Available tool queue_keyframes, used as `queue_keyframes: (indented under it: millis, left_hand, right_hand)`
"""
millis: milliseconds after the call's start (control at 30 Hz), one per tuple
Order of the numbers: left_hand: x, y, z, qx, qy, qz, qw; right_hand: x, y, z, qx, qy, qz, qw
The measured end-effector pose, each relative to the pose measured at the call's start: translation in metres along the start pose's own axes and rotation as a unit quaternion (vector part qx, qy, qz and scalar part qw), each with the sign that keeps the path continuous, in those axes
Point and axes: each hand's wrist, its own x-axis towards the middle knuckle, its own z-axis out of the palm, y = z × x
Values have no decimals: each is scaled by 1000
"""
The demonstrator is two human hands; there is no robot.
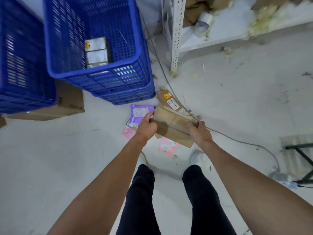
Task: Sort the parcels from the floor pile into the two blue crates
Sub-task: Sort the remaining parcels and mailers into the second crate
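Only one parcel (96,52) shows in a blue crate (71,75). My left hand (146,127) and right hand (199,131) grip a brown box (172,122); others wait on the floor (220,99).

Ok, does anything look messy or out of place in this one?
Yes. Yellowish packing scraps spill off the white shelf and litter the floor near its post. A grey cable trails across the floor through the parcel pile, under the brown parcel held by the left hand and right hand: a possible trip risk.
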Motion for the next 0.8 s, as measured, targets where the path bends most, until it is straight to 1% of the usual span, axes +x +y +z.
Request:
queue_keyframes:
  millis: [133,367,500,600,800]
  left_hand:
    - [-71,14,-41,-28,31,10,999]
    - [-146,40,-117,-84,77,88,990]
    - [-161,47,-166,-118,116,128,978]
    - [-168,48,-199,-135,138,146,970]
    - [-179,49,-242,-150,169,164,960]
  right_hand:
    - [-63,-30,-4,-23,12,-66,998]
    - [-144,-96,0,-15,45,-185,982]
    - [-174,-139,21,7,75,-262,962]
    - [-189,-163,42,20,102,-303,947]
    - [-216,-190,69,42,149,-330,931]
